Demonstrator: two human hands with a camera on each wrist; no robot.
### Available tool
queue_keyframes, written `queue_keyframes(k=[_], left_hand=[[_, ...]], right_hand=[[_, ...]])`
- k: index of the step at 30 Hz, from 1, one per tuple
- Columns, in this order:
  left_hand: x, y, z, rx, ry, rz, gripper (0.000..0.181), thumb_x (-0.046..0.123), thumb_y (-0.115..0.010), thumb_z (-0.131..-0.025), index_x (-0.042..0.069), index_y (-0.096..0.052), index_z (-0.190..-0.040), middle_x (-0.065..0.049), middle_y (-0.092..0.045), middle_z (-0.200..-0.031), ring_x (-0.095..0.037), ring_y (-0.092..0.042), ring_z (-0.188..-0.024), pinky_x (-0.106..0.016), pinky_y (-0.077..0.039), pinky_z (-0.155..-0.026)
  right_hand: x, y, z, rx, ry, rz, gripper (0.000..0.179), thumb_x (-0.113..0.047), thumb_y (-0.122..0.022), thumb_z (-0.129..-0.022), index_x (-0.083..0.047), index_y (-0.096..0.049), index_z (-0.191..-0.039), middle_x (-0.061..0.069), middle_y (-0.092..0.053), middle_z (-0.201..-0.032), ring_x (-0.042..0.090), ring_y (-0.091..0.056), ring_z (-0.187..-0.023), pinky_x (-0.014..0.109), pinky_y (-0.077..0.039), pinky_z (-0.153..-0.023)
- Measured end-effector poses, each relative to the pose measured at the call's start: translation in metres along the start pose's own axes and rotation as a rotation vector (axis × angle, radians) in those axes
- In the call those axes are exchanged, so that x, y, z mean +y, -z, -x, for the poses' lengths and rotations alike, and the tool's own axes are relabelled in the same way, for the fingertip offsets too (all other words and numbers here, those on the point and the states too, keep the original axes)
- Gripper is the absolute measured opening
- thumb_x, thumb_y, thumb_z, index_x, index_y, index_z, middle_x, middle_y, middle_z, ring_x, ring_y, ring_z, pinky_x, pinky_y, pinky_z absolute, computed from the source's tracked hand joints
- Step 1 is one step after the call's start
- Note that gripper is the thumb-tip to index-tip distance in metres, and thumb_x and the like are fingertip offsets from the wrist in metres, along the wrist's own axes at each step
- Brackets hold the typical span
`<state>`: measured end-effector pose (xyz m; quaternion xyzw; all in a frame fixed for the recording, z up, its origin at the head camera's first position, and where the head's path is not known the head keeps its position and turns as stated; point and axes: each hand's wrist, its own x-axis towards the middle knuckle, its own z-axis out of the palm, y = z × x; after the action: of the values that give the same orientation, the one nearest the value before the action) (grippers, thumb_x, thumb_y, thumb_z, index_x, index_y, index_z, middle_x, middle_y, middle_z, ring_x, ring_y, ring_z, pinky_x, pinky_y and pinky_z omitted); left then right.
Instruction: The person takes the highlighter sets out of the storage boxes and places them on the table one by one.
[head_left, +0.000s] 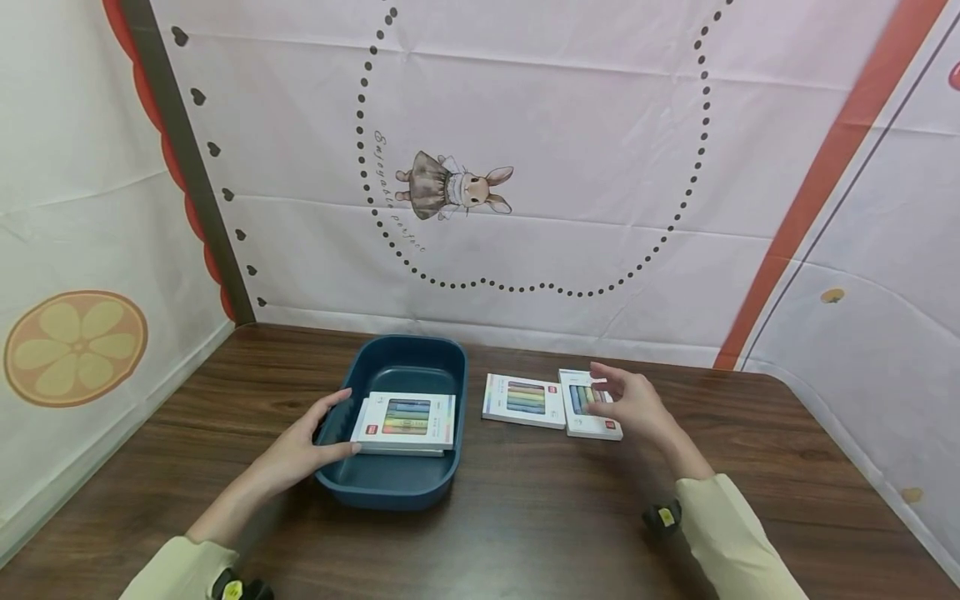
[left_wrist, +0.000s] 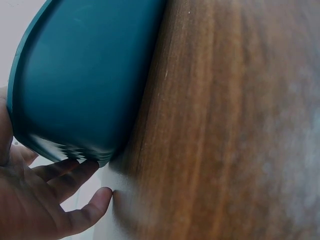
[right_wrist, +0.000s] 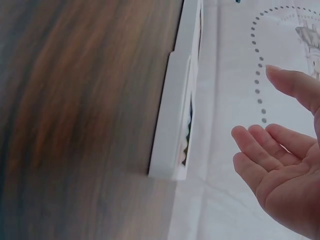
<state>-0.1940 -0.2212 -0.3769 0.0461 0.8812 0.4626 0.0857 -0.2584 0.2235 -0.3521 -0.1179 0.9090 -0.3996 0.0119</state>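
Observation:
A dark blue plastic bin [head_left: 390, 492] stands on the table, holding two stacked white boxes, the upper box [head_left: 442, 421] with a window onto coloured sticks. My left hand [head_left: 300, 450] holds the bin's left side, its thumb over the rim near the stack; in the left wrist view other fingers touch the outer wall [left_wrist: 85, 75]. Two more such boxes lie flat to the right of the bin: a left box [head_left: 495, 400] and, touching it, a right box [head_left: 592, 427]. My right hand [head_left: 633, 404] hovers over the right box, fingers apart and holding nothing.
The brown wooden table [head_left: 525, 517] reaches back to a white printed cloth [head_left: 600, 183] with a rabbit figure. More cloth hangs at the left and right sides. A dark wrist device [head_left: 663, 517] sits by the right sleeve.

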Motion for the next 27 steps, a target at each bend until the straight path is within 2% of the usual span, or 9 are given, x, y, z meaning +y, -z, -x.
queue_keyframes(k=[6,13,27], left_hand=[[-0.002,0.002,-0.004,-0.005,-0.007,-0.003,0.084,0.037,-0.066,-0.080,0.019,-0.016,-0.144,-0.024,-0.010,-0.149,-0.049,-0.012,-0.132,-0.071,-0.018,-0.095],[-0.005,0.005,-0.010,-0.011,-0.006,-0.003,0.084,0.037,-0.066,-0.080,0.019,-0.016,-0.145,-0.024,-0.010,-0.149,-0.049,-0.012,-0.132,-0.071,-0.017,-0.095],[-0.008,0.004,-0.012,-0.004,-0.007,-0.013,0.084,0.037,-0.067,-0.079,0.020,-0.016,-0.144,-0.025,-0.011,-0.148,-0.049,-0.013,-0.131,-0.072,-0.017,-0.095]], right_hand=[[-0.009,-0.006,-0.008,0.021,0.024,0.000,0.067,-0.023,-0.071,-0.078,0.000,-0.041,-0.134,0.020,-0.047,-0.133,0.038,-0.048,-0.118,0.047,-0.044,-0.092],[-0.026,-0.014,-0.016,0.039,0.055,-0.043,0.065,-0.016,-0.071,-0.077,0.003,-0.042,-0.132,0.022,-0.049,-0.130,0.035,-0.047,-0.120,0.042,-0.037,-0.101],[-0.049,-0.030,-0.027,0.025,0.117,-0.086,0.065,-0.018,-0.071,-0.077,-0.003,-0.043,-0.133,0.017,-0.049,-0.132,0.031,-0.048,-0.120,0.043,-0.041,-0.097]])
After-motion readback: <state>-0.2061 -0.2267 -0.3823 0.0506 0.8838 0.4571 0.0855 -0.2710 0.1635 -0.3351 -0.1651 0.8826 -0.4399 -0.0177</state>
